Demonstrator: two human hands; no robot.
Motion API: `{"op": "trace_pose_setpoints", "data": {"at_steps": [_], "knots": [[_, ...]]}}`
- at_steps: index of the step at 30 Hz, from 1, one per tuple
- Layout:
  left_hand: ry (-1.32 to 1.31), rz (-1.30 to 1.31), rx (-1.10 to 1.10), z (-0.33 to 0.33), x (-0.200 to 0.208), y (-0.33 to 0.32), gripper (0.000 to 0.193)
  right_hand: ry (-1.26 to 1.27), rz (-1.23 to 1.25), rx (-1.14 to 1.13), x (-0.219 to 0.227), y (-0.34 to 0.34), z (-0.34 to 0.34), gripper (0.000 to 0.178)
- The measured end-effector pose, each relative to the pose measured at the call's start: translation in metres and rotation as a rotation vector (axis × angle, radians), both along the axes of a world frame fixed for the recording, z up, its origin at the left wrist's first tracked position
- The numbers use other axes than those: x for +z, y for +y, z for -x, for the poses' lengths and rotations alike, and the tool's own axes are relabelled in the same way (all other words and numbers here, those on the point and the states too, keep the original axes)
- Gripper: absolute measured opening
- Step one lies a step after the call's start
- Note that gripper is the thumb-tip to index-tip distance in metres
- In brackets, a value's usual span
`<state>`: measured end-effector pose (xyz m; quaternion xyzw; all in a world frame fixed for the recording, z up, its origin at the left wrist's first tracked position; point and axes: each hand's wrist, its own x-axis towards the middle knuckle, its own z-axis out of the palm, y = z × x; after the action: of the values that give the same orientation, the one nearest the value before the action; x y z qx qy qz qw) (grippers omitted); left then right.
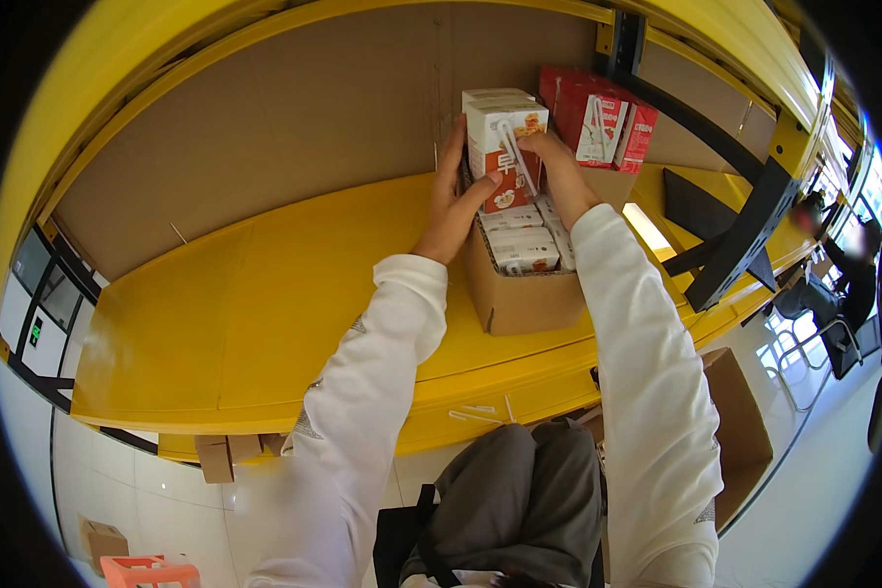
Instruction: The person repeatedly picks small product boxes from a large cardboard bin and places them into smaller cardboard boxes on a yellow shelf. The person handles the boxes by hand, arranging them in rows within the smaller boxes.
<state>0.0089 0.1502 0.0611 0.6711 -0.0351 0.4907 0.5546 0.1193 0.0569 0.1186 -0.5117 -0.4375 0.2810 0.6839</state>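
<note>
One broad yellow shelf (265,304) carries an open cardboard box (521,302) packed with small drink cartons (522,245). Behind it to the right stand red cartons (598,118). Both hands lift a white-and-red drink carton (505,147) just above the box: the left hand (451,201) grips its left side, thumb across the front, and the right hand (559,171) clasps its right edge.

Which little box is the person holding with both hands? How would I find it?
Look at the big yellow shelf and find the open brown cardboard box standing on it. Right above that box, the left hand and right hand clasp a small white and red drink carton with a straw stuck to its side. It stands upright, while the cartons in the box lie flat.
</note>
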Motion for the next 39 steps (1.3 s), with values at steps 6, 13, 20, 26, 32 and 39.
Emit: {"op": "trace_pose_setpoints", "data": {"at_steps": [6,13,20,26,32,39], "knots": [[0.186,-0.014,-0.008,0.008,0.007,0.032,0.077,-0.294,-0.015,-0.055,-0.009,0.003,-0.012,0.054],[0.21,0.003,-0.029,0.011,0.006,0.037,0.075,-0.539,0.006,-0.02,-0.007,-0.006,-0.002,0.056],[0.2,-0.025,-0.014,0.013,0.007,0.035,0.072,-0.803,-0.057,-0.075,-0.024,0.001,-0.017,0.065],[0.182,-0.02,0.077,0.008,0.002,0.021,0.07,-0.819,0.1,-0.209,-0.018,-0.003,-0.017,0.066],[-0.021,-0.003,0.03,-0.005,-0.007,0.008,0.062,-0.871,0.061,-0.338,-0.014,-0.004,-0.013,0.061],[-0.212,-0.182,0.247,-0.006,-0.022,-0.005,0.043,-0.934,0.072,-0.471,-0.012,-0.007,-0.008,0.065]]}}
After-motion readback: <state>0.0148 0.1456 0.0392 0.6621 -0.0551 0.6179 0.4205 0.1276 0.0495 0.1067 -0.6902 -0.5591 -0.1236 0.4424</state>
